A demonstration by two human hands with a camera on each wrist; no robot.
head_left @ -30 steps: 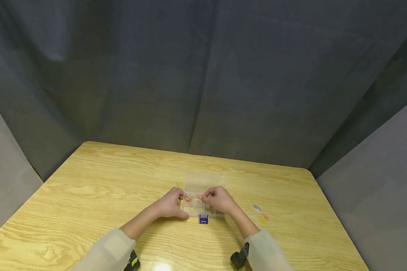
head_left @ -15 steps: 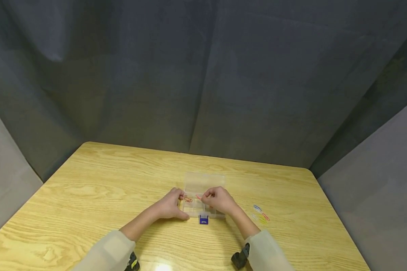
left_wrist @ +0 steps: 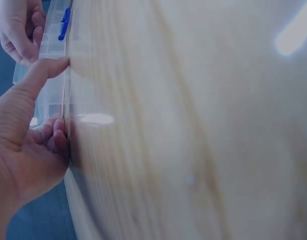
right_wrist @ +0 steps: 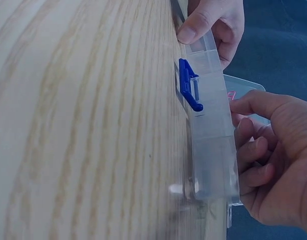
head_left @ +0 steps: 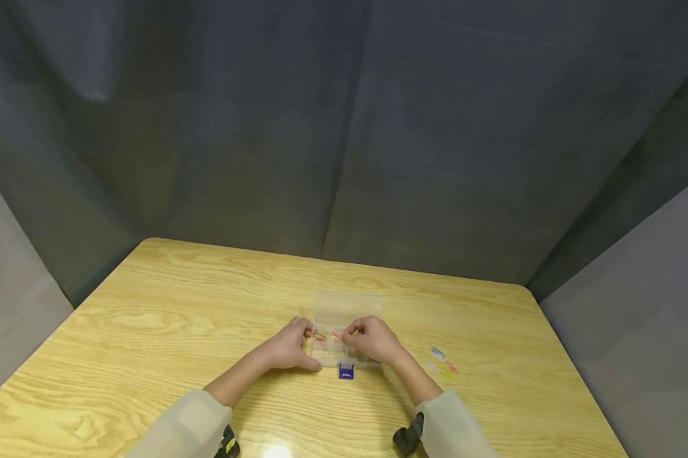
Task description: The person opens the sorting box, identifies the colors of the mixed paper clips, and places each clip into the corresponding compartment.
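Observation:
A clear plastic compartment box [head_left: 336,351] lies on the wooden table with its lid [head_left: 347,305] folded back and a blue latch [head_left: 346,372] at its front. My left hand [head_left: 289,346] grips the box's left end, thumb [left_wrist: 47,70] on the front wall. My right hand [head_left: 372,338] hovers over the box's right half and pinches a red paper clip [head_left: 336,333] above a rear compartment. An orange clip [head_left: 319,338] lies in the rear left compartment. From the right wrist, the box [right_wrist: 211,135], latch [right_wrist: 188,85] and my curled right fingers [right_wrist: 253,150] show.
Several loose coloured paper clips [head_left: 442,362] lie on the table [head_left: 166,318] to the right of the box. Dark cloth walls close in the table at the back and sides.
Both hands stay at the box. My right hand has edged very slightly toward the box's middle with the red clip.

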